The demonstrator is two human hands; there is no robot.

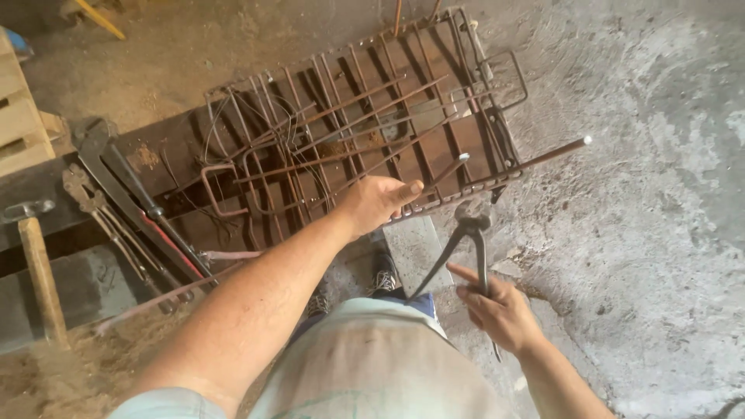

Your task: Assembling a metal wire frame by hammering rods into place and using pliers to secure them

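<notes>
A cage of rusty steel rods (pixel 365 128) tied into a frame lies across a dark wooden bench (pixel 167 151). My left hand (pixel 376 200) grips the near edge of that cage, where long rods stick out to the right. My right hand (pixel 497 310) holds the handles of dark iron pincers (pixel 469 233), whose jaws sit at the lower edge of the cage, on or very close to a rod joint. The pincer handles are spread apart. Thin tie wire is bunched among the rods at the left part of the cage.
Large bolt cutters (pixel 128 194) and another pair of pincers (pixel 97 209) lie on the bench at the left. A hammer with a wooden handle (pixel 39 264) rests at the far left. Rough concrete floor (pixel 644 194) spreads to the right. A wooden pallet (pixel 19 109) stands at the left edge.
</notes>
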